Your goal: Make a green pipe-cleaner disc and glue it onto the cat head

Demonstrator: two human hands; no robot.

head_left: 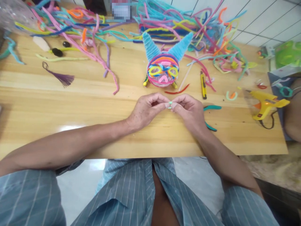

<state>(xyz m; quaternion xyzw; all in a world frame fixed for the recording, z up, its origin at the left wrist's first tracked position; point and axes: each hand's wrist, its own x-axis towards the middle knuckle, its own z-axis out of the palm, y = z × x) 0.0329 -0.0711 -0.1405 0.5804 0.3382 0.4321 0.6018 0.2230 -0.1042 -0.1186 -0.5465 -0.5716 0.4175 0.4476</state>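
Note:
My left hand (150, 108) and my right hand (188, 108) meet over the wooden table (105, 138). Both pinch a small light green piece of pipe cleaner (170, 104) between thumb and fingers; most of it is hidden by the fingertips. Just beyond them stands an animal-like figure (163, 70) made of coloured pipe cleaners, with two tall blue ears, yellow eye rings and a pink nose. A short red pipe cleaner (177, 91) lies between my hands and the figure. Pliers with teal handles (213, 107) lie partly hidden behind my right hand.
A yellow utility knife (203, 85) and a yellow glue gun (264, 103) with a cord lie to the right. Heaps of pipe cleaners (164, 18) fill the back. On the left lie a purple tassel (60, 77) and black oval pieces (57, 52). A person's limb shows at the right edge.

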